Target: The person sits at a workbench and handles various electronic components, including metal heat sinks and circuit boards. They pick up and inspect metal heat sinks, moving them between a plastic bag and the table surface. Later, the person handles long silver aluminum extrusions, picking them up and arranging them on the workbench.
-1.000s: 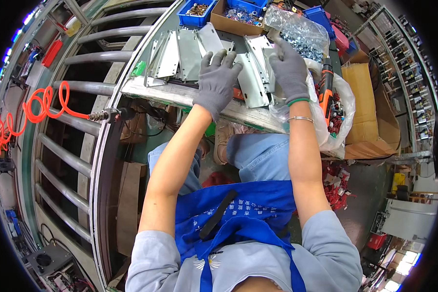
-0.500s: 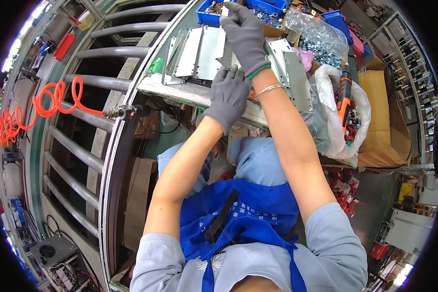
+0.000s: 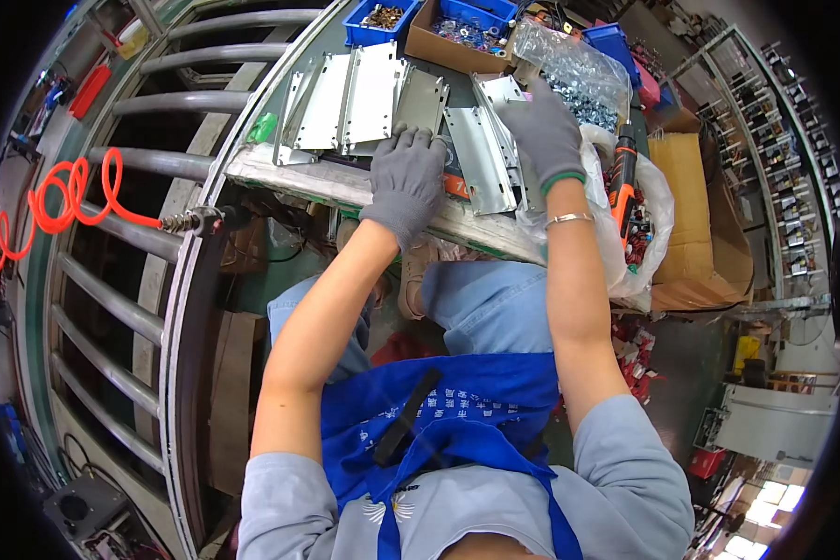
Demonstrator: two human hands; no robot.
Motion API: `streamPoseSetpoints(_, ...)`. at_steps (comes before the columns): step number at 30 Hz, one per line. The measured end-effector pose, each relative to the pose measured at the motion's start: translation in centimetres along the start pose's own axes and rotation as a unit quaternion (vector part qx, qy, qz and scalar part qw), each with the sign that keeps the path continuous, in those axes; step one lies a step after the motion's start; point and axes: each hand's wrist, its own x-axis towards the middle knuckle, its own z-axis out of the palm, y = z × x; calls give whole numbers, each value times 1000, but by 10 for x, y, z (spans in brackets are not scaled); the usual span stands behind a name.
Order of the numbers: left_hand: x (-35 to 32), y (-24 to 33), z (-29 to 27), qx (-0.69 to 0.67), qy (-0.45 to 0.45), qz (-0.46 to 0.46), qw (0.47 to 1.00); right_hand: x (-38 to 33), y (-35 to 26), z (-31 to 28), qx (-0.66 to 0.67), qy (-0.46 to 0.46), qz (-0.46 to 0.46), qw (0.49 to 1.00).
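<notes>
R hand (image 3: pixel 543 131) came back from the far blue bins, now gripped a bent grey sheet-metal bracket (image 3: pixel 495 140); L hand (image 3: pixel 406 177) lay flat, ungripping, beside that bracket.

Red coiled hose (image 3: pixel 42 201); possibly screws (image 3: pixel 579 70)

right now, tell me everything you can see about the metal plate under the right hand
The metal plate is a long, flat strip of pale grey sheet metal with a dull shine, small holes along it and a folded edge on one side. It lies slanted on the workbench, its near end towards the bench edge. The gloved right hand rests on its far end, where another bent plate overlaps it. The gloved left hand lies flat just beside it on the bench; whether it touches the plate cannot be told.
</notes>
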Motion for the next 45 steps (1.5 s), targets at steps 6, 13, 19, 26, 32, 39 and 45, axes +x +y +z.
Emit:
streamPoseSetpoints(6, 3, 6, -14, -29, -53, -22, 998, 6, 11, 2, 40, -104, 15, 994)
streamPoseSetpoints(13, -4, -1, -4, -11, 1, 1, 1000, 9, 5, -3, -67, -193, -47, 978)
streamPoseSetpoints(19, -2, 4, -3, -48, -46, -11, 998, 10, 15, 1, -48, -159, -28, 986)
streamPoseSetpoints(26, -7, -9, -4, -37, -36, 11, 999, 57, -103, -32, 172, -40, -173, 969)
streamPoseSetpoints(32, -6, -8, -7, -72, -37, 15, 997, 94, -173, 61, 25, -122, -162, 979)
streamPoseSetpoints(39, -5, -2, -9, -91, -32, 22, 995, 98, -80, 44, 234, -212, -175, 933)
streamPoseSetpoints(45, -8, -11, -7, -73, -34, 4, 997, -23, -28, -18, -99, -279, -229, 928)
